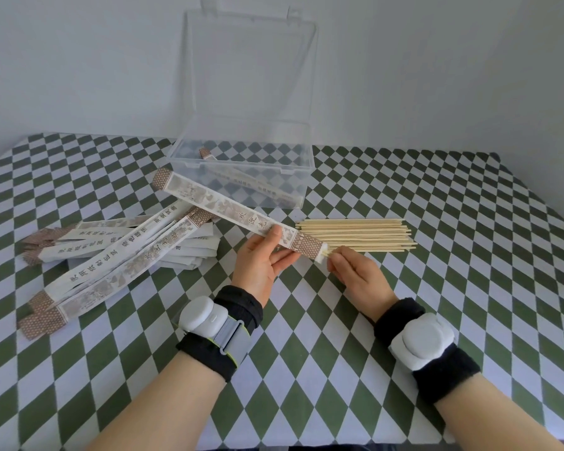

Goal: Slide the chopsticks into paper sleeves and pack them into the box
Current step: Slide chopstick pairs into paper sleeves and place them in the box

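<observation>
My left hand (264, 258) grips a paper sleeve (215, 203) near its open end, thumb on top and fingers underneath. The sleeve slants away from that hand toward 10 o'clock, lifted off the table (437, 288). My right hand (358, 278) pinches the butt ends of a pair of chopsticks (327, 253) that is almost wholly inside; only a short stub shows at the sleeve's mouth. I judge this pair is nearly sheathed and needs just a last nudge before it goes into the box (303, 177), which stands at 12 o'clock with its lid (251, 76) up.

Inside the box I can make out one filled sleeve (258, 185) lying on the bottom, perhaps more, though the clear wall blurs it. So the job looks to be at an early stage. A good bundle of loose chopsticks (365, 237) lies at 1 o'clock, just beyond my right hand, and a heap of empty sleeves (121, 252) lies at 9 o'clock. Most of the sheathing and packing remains.
</observation>
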Available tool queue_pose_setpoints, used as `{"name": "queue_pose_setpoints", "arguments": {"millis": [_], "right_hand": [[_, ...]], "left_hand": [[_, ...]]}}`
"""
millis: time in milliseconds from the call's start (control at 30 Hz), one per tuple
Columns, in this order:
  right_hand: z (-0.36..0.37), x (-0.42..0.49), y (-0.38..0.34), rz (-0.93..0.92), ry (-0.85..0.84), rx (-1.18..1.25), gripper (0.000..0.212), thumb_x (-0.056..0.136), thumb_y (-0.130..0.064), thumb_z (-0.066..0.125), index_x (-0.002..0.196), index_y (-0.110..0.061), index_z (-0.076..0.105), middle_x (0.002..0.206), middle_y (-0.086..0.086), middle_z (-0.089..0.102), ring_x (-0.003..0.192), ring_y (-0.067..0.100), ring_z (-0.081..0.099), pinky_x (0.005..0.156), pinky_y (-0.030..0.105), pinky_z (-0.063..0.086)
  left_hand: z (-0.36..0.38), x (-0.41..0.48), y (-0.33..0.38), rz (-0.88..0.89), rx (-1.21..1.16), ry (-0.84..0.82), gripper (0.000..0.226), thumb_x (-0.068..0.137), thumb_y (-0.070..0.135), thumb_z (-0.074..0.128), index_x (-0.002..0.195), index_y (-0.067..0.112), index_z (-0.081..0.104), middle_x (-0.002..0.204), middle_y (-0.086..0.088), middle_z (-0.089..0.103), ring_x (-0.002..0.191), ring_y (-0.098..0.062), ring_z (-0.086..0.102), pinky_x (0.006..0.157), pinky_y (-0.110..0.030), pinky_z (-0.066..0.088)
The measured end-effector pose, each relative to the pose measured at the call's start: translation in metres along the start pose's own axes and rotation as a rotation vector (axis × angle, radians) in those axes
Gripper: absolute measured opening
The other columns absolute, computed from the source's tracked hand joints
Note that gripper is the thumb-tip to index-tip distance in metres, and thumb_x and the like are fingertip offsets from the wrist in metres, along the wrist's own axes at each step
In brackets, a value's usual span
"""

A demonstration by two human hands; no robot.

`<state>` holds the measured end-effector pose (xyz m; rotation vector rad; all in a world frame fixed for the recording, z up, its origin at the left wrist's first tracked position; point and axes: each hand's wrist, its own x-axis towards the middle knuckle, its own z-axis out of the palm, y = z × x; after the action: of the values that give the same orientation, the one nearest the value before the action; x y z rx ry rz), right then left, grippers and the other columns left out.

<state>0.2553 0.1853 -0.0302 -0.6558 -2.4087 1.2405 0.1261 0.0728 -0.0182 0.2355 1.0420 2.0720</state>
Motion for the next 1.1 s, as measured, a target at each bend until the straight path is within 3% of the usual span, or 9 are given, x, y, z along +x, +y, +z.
{"name": "queue_pose_setpoints", "arguments": {"millis": [100,200,300,367,467,867,1100], "right_hand": [[-0.001,0.0,-0.002,0.0,-0.049,0.085,0.026,0.097,-0.019,0.039,0.076,-0.024,0.055,0.069,-0.004,0.05,0.06,0.0,0.046,0.059,0.009,0.038],[-0.005,0.001,-0.004,0.016,-0.066,0.314,0.015,0.093,-0.016,0.047,0.086,-0.019,0.06,0.071,-0.002,0.057,0.057,0.001,0.051,0.058,0.015,0.046],[-0.01,0.001,-0.001,-0.057,-0.076,0.456,0.014,0.086,-0.009,0.054,0.097,-0.016,0.061,0.076,-0.007,0.067,0.066,0.006,0.06,0.063,0.02,0.052],[-0.011,0.001,0.001,-0.096,-0.087,0.477,0.021,0.082,-0.025,0.062,0.101,-0.016,0.062,0.077,-0.01,0.069,0.067,0.009,0.062,0.069,0.02,0.052],[-0.011,0.002,0.002,-0.105,-0.102,0.534,0.047,0.069,-0.048,0.072,0.105,-0.018,0.065,0.087,-0.006,0.07,0.072,0.012,0.064,0.069,0.022,0.054],[-0.01,0.003,-0.001,-0.118,-0.13,0.618,0.028,0.066,-0.045,0.076,0.085,-0.024,0.075,0.081,-0.002,0.073,0.072,0.014,0.068,0.066,0.024,0.056],[-0.009,0.002,0.005,-0.083,-0.116,0.59,0.025,0.066,-0.045,0.075,0.08,-0.025,0.074,0.076,-0.002,0.073,0.071,0.015,0.068,0.073,0.026,0.055]], "left_hand": [[-0.002,0.0,0.0,-0.029,0.01,-0.022,0.01,0.093,0.014,0.051,0.099,0.013,0.059,0.084,-0.002,0.073,0.081,-0.016,0.071,0.063,-0.024,0.057],[-0.004,0.001,0.0,-0.041,-0.025,-0.009,0.01,0.093,0.013,0.051,0.1,0.013,0.058,0.087,-0.005,0.072,0.08,-0.016,0.071,0.06,-0.023,0.056],[-0.003,0.0,0.0,-0.026,0.003,-0.02,0.009,0.092,0.013,0.051,0.097,0.014,0.059,0.084,-0.002,0.073,0.079,-0.015,0.071,0.06,-0.022,0.056],[-0.002,-0.001,0.0,-0.021,0.022,-0.05,0.01,0.093,0.013,0.05,0.096,0.014,0.059,0.084,0.0,0.073,0.079,-0.014,0.071,0.061,-0.023,0.056],[0.0,-0.003,0.0,-0.031,0.065,-0.091,0.012,0.093,0.012,0.049,0.096,0.014,0.06,0.085,-0.001,0.073,0.079,-0.014,0.071,0.061,-0.023,0.056],[0.001,-0.004,-0.001,-0.039,0.096,-0.125,0.015,0.092,0.01,0.05,0.099,0.014,0.062,0.091,-0.004,0.072,0.083,-0.016,0.071,0.064,-0.025,0.057],[-0.001,-0.003,-0.003,-0.056,0.097,-0.111,0.013,0.092,0.011,0.051,0.098,0.013,0.062,0.088,-0.003,0.073,0.08,-0.015,0.071,0.063,-0.024,0.057]]}}
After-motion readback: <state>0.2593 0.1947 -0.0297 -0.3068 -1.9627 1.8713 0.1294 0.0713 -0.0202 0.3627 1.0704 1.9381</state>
